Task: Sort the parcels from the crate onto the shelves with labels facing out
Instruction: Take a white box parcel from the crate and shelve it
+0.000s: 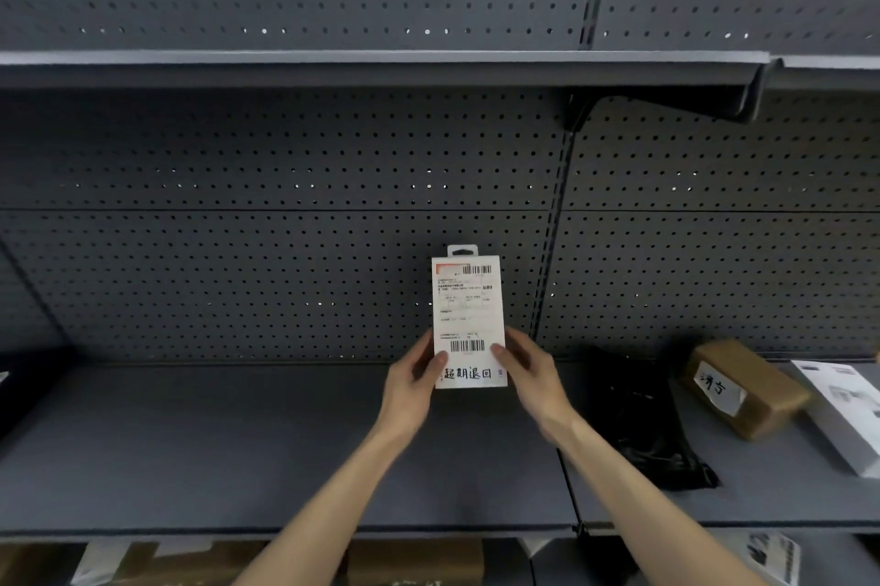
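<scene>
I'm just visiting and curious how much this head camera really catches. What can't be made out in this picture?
- White parcel: the label's fine print is too small to read; the left hand and right hand cover its lower edges.
- Black bag: too dark to show contents.
- White box: cut off by the right edge.
- Lower-shelf parcels: cut off by the bottom edge.
- The crate: out of view.

grey shelves, white parcel

White parcel [469, 323] with black barcodes, dark grey dotted pegboard [285, 281], brown box [743, 388] nearby.
</scene>
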The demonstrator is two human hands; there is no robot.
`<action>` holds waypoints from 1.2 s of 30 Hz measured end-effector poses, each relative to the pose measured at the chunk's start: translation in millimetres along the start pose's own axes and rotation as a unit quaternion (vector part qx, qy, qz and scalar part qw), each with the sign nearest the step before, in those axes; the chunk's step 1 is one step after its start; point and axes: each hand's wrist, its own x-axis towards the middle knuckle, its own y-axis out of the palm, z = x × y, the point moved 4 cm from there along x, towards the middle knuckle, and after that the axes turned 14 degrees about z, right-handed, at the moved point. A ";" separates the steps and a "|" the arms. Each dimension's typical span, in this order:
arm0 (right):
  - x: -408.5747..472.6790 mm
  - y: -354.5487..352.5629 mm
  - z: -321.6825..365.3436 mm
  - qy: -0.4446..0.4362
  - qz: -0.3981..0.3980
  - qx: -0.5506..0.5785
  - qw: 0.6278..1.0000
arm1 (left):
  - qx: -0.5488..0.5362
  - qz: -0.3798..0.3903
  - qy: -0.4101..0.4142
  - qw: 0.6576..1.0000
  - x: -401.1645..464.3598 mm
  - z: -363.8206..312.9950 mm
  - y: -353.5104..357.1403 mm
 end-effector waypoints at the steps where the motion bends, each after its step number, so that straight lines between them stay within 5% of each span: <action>1: 2.1 -0.9 5.7 -0.007 -0.002 0.001 1.000 | 0.000 0.002 0.008 1.000 2.5 -6.8 -1.2; 27: 9.6 1.2 36.4 -0.017 0.013 -0.040 0.999 | -0.021 -0.012 0.037 0.999 7.7 -44.0 -10.2; 36: -2.4 -44.5 50.1 0.053 0.002 -0.283 0.958 | -0.033 0.003 0.034 0.999 16.8 -48.4 9.1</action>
